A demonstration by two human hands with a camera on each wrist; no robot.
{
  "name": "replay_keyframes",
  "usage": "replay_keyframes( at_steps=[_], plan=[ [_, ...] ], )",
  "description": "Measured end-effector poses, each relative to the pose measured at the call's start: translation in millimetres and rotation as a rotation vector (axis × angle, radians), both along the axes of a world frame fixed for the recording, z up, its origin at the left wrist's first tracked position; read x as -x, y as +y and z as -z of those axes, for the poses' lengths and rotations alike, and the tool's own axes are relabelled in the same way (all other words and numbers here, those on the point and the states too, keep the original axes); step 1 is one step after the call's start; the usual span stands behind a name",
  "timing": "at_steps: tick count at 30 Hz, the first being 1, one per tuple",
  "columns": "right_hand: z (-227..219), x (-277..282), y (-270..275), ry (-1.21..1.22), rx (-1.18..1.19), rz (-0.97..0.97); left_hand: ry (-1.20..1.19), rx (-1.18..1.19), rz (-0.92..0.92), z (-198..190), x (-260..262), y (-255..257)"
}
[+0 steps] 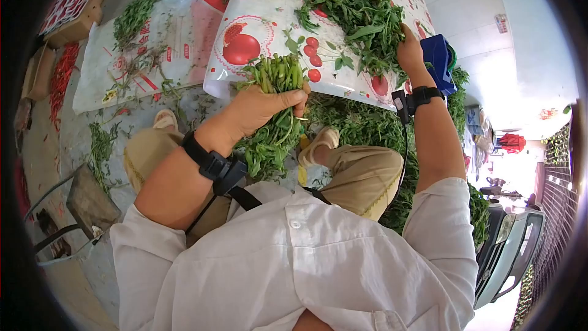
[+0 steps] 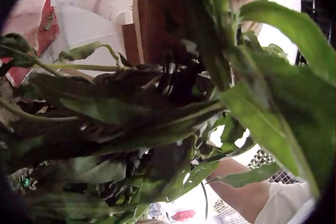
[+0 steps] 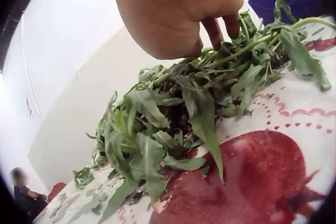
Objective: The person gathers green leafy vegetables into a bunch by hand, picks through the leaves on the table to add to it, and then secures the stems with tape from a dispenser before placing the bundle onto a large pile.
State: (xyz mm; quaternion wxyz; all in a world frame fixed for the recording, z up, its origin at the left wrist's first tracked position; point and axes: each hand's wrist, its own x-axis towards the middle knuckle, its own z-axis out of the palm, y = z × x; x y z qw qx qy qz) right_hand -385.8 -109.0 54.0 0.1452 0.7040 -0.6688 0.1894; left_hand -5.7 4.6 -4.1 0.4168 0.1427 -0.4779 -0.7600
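Both hands are busy: a bundle of stems (image 1: 277, 95) is clenched by the left hand (image 1: 260, 110), while loose greens (image 1: 352, 9) at the desk's (image 1: 260, 0) right edge are best pinched singly by the right hand (image 1: 409, 49).

Glossy plastic under matt green leaves

The printed sheet (image 1: 269, 9) at the upper middle of the frame looks like smooth, shiny plastic; the leafy pile (image 1: 352, 6) on it is matt; the shirt (image 1: 294, 263) at the bottom is plain white cloth.

Pomegranate-printed white plastic table cover (image 1: 269, 18) carrying greens
A loose heap of leafy green stems (image 1: 349, 6) lies at two o'clock on it.
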Motion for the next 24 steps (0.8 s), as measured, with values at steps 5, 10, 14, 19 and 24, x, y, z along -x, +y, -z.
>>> replay_keyframes(
  at_steps=[5,10,14,19,24],
  plan=[
    [-2,7,0,0.171,-0.082,0.087,-0.023,-0.010,0.041,-2,-3,-1],
    [-16,-2,15,0.064,0.185,0.090,-0.018,-0.014,0.056,-2,-4,0],
    [-51,-20,34,-0.040,0.493,-0.051,-0.026,0.006,0.036,0,-4,-1],
    [-87,-44,59,-0.017,0.676,-0.111,-0.032,0.020,0.001,0,-4,0],
    [-101,-68,78,-0.092,0.691,-0.237,-0.038,0.020,-0.001,-1,-5,1]
  ],
)
